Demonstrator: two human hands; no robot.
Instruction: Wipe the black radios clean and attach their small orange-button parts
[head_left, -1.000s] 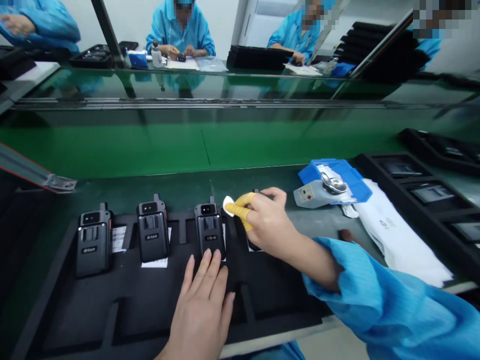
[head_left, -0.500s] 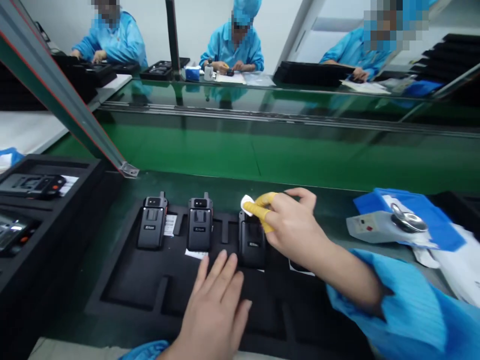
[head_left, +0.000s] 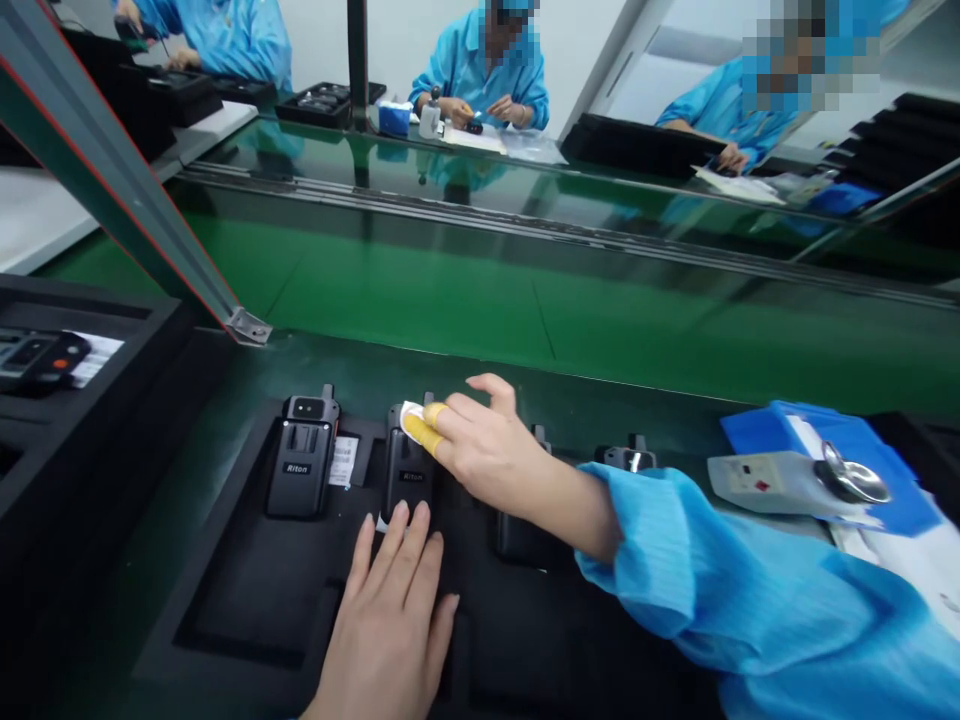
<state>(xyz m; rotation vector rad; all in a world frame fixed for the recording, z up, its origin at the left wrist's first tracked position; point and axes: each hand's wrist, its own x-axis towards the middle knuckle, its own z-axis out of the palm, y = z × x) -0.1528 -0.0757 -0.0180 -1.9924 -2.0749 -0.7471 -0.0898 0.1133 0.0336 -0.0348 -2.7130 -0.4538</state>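
Observation:
A black foam tray (head_left: 240, 600) lies in front of me with several black handheld radios standing in its slots. My left hand (head_left: 394, 620) rests flat on the tray, fingers stretched out, fingertips just below the second radio (head_left: 409, 470). My right hand (head_left: 480, 450), with yellow finger cots on two fingers, pinches a small white pad (head_left: 411, 415) against the top of that second radio. The leftmost radio (head_left: 301, 455) stands untouched beside it. Two more radios (head_left: 626, 458) are partly hidden behind my right arm and blue sleeve.
A white dispenser bottle with a metal top (head_left: 795, 478) sits on a blue tray at the right. Another black tray with devices (head_left: 45, 360) lies at the left. A green conveyor belt (head_left: 465, 300) runs behind, and people in blue coats work across it. A slanted metal strut (head_left: 120, 190) crosses the upper left.
My right hand has moved left with the white pad from the third radio to the second one. My left hand has slid left along the tray with it.

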